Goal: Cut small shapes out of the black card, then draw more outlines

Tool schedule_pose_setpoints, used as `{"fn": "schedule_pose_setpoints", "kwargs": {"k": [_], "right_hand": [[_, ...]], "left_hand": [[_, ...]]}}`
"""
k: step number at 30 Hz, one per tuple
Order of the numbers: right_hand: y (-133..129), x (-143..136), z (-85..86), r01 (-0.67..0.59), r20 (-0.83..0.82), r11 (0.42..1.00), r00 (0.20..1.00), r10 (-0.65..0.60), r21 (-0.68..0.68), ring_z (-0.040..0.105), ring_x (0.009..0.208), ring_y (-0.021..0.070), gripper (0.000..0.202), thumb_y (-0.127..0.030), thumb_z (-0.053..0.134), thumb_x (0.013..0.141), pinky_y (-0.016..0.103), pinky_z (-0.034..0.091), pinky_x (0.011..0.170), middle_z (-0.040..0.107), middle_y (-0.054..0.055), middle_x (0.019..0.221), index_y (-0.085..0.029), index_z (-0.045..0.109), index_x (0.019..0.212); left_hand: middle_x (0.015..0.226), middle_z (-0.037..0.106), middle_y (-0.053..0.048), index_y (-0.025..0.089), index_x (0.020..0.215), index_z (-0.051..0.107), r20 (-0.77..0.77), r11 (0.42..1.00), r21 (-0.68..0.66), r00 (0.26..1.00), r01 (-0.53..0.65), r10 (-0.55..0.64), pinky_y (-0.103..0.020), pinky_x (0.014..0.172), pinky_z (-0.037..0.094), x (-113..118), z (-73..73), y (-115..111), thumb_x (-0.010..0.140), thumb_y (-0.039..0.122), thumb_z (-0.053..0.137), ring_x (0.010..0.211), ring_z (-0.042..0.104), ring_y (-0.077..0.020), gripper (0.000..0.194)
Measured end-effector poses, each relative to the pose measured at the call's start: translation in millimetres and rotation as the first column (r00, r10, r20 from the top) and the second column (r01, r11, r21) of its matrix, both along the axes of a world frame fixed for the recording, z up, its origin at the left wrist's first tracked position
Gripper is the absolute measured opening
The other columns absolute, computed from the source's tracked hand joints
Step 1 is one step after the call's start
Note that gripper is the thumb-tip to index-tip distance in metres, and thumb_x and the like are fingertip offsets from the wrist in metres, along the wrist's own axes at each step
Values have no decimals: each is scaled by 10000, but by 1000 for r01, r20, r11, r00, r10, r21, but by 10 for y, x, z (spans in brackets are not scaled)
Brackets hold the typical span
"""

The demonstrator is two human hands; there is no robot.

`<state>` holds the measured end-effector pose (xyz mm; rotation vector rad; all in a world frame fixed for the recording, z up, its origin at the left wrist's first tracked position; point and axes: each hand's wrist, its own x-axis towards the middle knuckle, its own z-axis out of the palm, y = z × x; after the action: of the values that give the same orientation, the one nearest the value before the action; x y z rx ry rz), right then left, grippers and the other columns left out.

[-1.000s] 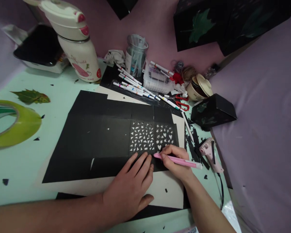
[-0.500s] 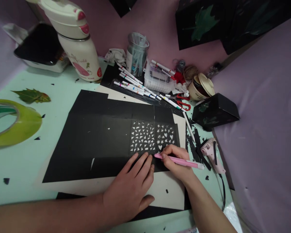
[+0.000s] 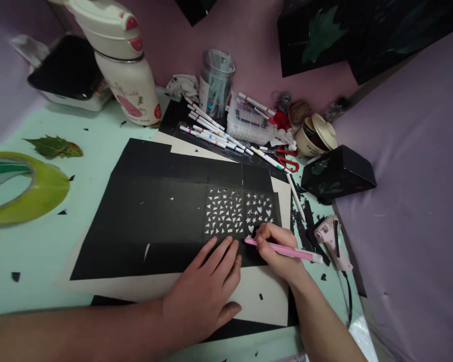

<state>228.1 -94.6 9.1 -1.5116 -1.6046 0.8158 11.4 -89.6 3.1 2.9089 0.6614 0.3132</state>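
Pale green tabletop (image 3: 45, 251) is supporting a white sheet (image 3: 264, 281), on which black card (image 3: 147, 216) is lying. The left hand (image 3: 202, 289) is resting its fingers (image 3: 219, 254), straightened and slightly spread, on the card's near strip, holding nothing. The right hand (image 3: 281, 251) is gripping a pink pen-shaped tool (image 3: 304, 254) between closed thumb and fingers, its tip (image 3: 248, 241) pointing just below white star and heart shapes (image 3: 259, 210) (tip contact cannot be told). Yellow-green tape (image 3: 50, 193) is lying left of the card.

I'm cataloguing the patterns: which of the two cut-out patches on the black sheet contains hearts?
The right patch, next to the right hand holding the pink pen: it mixes heart and star shapes, while the left patch is mostly triangular shapes.
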Motion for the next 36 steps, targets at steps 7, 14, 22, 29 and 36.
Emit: {"fn": "schedule_pose_setpoints", "kwargs": {"k": [7,14,22,29,36], "right_hand": [[-4,3,-6,-11,-13,1000,1000,12,16,444,545,118,263,-159,520,837,259,349,525,464,-34,592,-214,397,611],[-24,17,-16,2,-94,1000,996,-4,-24,531,600,146,223,-207,556,845,274,408,561,537,-14,616,-211,478,636],[-26,-1,-15,-13,-84,999,996,10,-33,537,576,141,202,-207,579,836,271,422,557,565,-11,620,-205,512,646],[-30,3,-22,-3,-58,999,998,0,-40,538,569,140,191,-233,582,833,268,429,553,572,-10,612,-207,529,651],[-21,-6,0,4,-59,999,998,-8,-54,539,563,139,189,-227,576,827,267,425,542,580,-9,612,-206,527,645]], "left_hand": [[1426,458,-192,92,1274,535,13,1000,-4,1000,10,-10,-489,1149,92,0,22,19,907,600,416,1353,354,-332,638],[1444,434,-197,89,1290,519,6,1000,-13,1000,14,-14,-499,1152,72,-2,-1,7,906,604,411,1366,333,-340,651],[1444,430,-204,81,1297,512,4,1000,-18,1000,26,-26,-506,1153,59,3,-6,12,914,587,409,1368,328,-345,644],[1429,451,-197,86,1277,533,21,1000,-16,1000,16,-15,-496,1157,76,9,-1,14,902,592,432,1361,337,-337,638],[1422,461,-195,87,1278,534,15,1000,-13,1000,11,-11,-496,1156,78,8,-3,17,901,598,426,1358,342,-336,644]]}}
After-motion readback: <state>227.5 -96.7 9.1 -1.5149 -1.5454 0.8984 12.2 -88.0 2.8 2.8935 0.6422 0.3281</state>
